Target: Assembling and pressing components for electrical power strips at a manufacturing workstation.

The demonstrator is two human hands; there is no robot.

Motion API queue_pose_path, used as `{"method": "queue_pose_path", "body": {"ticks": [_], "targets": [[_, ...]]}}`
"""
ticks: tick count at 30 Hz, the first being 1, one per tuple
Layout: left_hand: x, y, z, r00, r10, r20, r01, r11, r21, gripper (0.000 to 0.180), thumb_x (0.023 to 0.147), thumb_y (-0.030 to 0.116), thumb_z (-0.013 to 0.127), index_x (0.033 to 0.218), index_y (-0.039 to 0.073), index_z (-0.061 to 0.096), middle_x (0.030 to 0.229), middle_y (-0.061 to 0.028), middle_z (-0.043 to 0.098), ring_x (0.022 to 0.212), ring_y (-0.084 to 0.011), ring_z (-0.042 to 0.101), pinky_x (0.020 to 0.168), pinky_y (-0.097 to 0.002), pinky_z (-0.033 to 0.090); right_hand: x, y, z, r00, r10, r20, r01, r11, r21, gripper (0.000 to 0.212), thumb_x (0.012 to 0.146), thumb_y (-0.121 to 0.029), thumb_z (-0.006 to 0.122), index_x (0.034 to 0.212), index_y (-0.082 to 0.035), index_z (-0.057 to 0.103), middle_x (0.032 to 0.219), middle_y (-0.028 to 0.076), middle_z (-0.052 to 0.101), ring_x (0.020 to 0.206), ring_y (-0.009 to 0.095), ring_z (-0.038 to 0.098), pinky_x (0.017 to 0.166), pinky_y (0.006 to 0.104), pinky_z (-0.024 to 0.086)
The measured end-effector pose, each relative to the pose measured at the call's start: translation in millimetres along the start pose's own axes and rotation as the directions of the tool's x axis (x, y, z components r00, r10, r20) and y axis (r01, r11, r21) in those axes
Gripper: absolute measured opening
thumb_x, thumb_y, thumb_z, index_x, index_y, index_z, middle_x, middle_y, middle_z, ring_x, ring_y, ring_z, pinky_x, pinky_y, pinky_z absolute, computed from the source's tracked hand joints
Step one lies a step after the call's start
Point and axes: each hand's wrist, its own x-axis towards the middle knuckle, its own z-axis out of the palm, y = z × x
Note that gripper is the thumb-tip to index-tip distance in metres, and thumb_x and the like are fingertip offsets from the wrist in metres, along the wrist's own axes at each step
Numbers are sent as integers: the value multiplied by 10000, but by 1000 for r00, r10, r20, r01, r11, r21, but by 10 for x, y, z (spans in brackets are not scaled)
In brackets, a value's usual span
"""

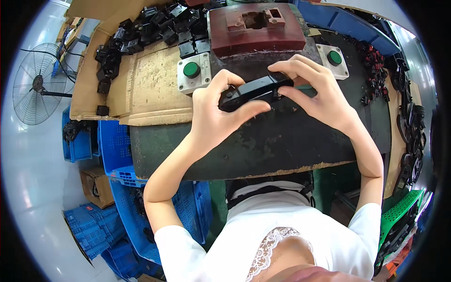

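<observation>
Between both hands, above the dark bench top, I hold a long black plastic part, tilted with its right end higher. My left hand grips its left end, thumb stretched along the near side. At the other end, the fingers of my right hand bend over the top while the thumb presses from below. Just beyond the part stands a dark red fixture block with a recess in its top. A green push button sits left of the block and another green push button right of it.
Many black plastic pieces lie heaped on flattened cardboard at the back left. Small red and black parts lie at the right. Blue crates stand left of the bench, a fan farther left. A green basket is at lower right.
</observation>
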Motion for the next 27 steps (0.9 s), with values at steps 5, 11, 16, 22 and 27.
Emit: {"method": "queue_pose_path", "body": {"ticks": [5, 11, 16, 22, 27], "targets": [[-5, 6, 18, 979, 194, 63, -201, 970, 135, 356, 677, 218, 821, 859, 39, 572, 723, -75, 645, 625, -129, 637, 577, -224, 484, -12, -24, 15, 999, -29, 43, 32, 997, -72, 359, 741, 53, 661, 1081, -15, 569, 935, 81, 541, 802, 207, 553, 701, 284, 481], [-6, 18, 2, 966, 235, 112, -249, 959, 138, 306, 689, 180, 805, 853, 51, 582, 722, -62, 644, 608, -163, 642, 565, -235, 489, -91, -25, 86, 1000, 25, -5, -25, 1000, -4, 295, 726, 81, 669, 986, 9, 549, 859, 77, 476, 761, 206, 531, 674, 283, 467], [-7, 32, -19, 966, 226, 123, -241, 962, 129, 299, 690, 176, 803, 848, 53, 581, 711, -59, 638, 602, -166, 641, 562, -233, 487, -96, -17, 109, 1000, 19, -14, -19, 1000, 15, 253, 735, 85, 664, 933, 11, 525, 860, 76, 468, 749, 193, 521, 649, 272, 457], [-11, 24, 1, 967, 222, 128, -237, 965, 116, 300, 687, 173, 805, 843, 50, 580, 707, -60, 638, 603, -159, 641, 564, -231, 487, -117, -14, 101, 999, 36, 1, -36, 999, 41, 239, 738, 87, 664, 896, 8, 502, 843, 69, 468, 720, 173, 514, 635, 264, 453], [-14, 7, 19, 972, 187, 140, -201, 975, 95, 295, 686, 163, 806, 839, 46, 582, 714, -60, 648, 617, -151, 649, 572, -226, 490, -116, 9, 116, 999, 33, 0, -33, 998, 46, 231, 746, 90, 659, 887, 11, 494, 809, 65, 467, 698, 160, 513, 639, 262, 459]]}}
